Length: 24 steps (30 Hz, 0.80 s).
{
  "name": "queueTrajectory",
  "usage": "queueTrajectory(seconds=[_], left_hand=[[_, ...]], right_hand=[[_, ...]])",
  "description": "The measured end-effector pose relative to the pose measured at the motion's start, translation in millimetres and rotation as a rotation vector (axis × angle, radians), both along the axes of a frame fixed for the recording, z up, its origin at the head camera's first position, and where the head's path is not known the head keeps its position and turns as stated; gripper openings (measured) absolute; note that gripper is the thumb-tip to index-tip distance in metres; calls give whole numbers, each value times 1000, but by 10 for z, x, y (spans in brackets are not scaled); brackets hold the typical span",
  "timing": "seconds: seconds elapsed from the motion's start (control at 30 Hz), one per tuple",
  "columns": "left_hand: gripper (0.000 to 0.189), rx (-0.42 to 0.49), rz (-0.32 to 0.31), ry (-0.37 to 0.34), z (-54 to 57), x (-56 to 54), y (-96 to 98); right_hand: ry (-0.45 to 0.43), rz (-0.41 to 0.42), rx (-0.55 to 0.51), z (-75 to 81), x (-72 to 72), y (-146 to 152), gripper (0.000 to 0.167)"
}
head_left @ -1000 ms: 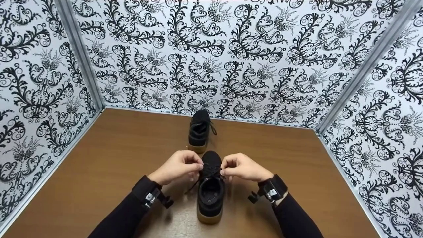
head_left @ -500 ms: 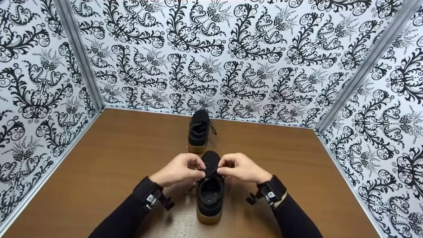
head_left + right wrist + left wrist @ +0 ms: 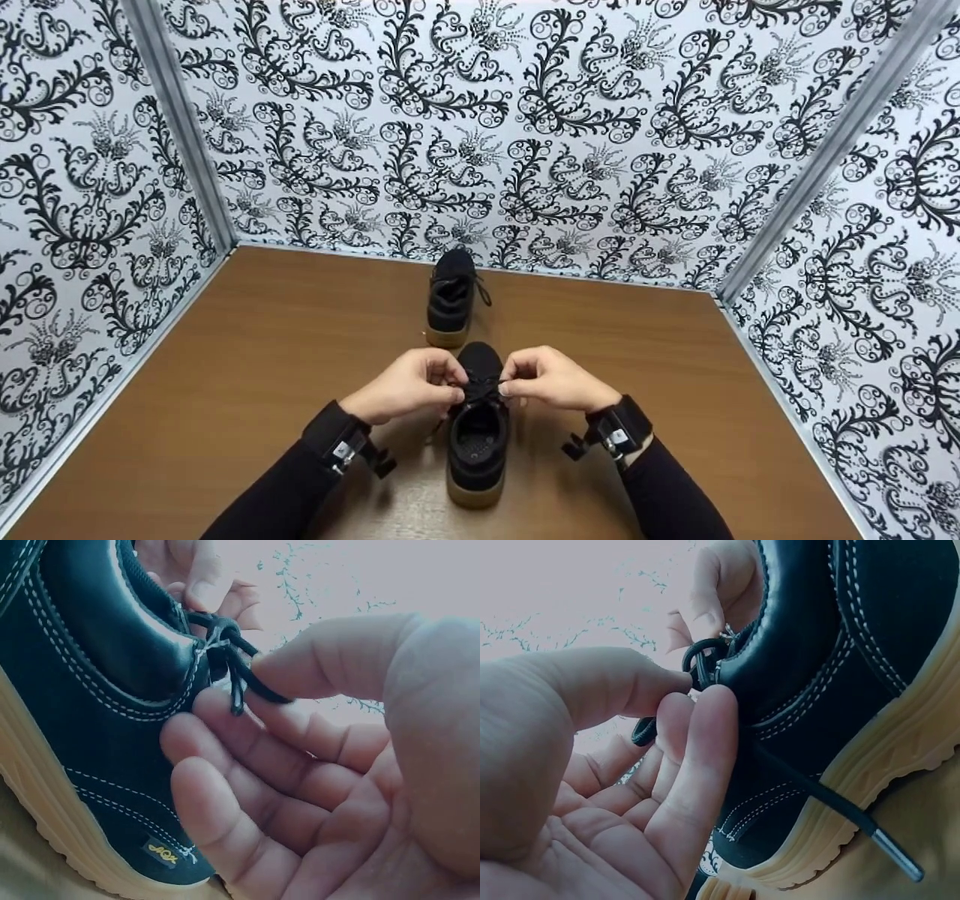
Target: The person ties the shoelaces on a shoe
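Note:
A black shoe (image 3: 477, 472) with a tan gum sole stands upright, toe pointing away from me. From the left, my left hand (image 3: 411, 384) pinches its black shoelace (image 3: 643, 731) between thumb and index finger; a looped bit pokes out past the fingertips. My right hand (image 3: 556, 380) pinches another strand of the shoelace (image 3: 262, 688) on the opposite side. Between the two hands the lace crosses in a knot (image 3: 219, 634) over the tongue. One lace end with a metal tip (image 3: 900, 855) dangles down the shoe's left side; a short end (image 3: 237, 701) hangs near my right fingers.
A second black shoe (image 3: 450, 300) stands just beyond the first, its lace loop hanging to the right. Both are on a brown wooden table (image 3: 300, 315), enclosed by patterned walls (image 3: 465, 112) at the back and sides. Each wrist wears a black camera mount (image 3: 619, 435).
My left hand has shifted slightly right and toward me. The right hand moved left, then back right, drawing its strand outward. Both shoes have stayed in place.

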<state>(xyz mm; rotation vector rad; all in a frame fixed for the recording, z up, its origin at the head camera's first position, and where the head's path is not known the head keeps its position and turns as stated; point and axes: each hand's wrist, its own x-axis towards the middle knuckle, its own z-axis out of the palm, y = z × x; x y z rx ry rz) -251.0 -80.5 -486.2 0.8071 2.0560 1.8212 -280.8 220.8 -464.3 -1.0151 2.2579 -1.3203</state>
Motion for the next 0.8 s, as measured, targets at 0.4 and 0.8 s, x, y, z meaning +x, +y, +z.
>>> queueTrajectory(seconds=[0.4, 0.8], left_hand=[[18, 47, 15, -32, -23, 0, 33], [19, 48, 15, -10, -51, -17, 50]], right_hand=[[-100, 8, 4, 35, 1, 26, 17], [-7, -13, 181, 74, -10, 93, 16]])
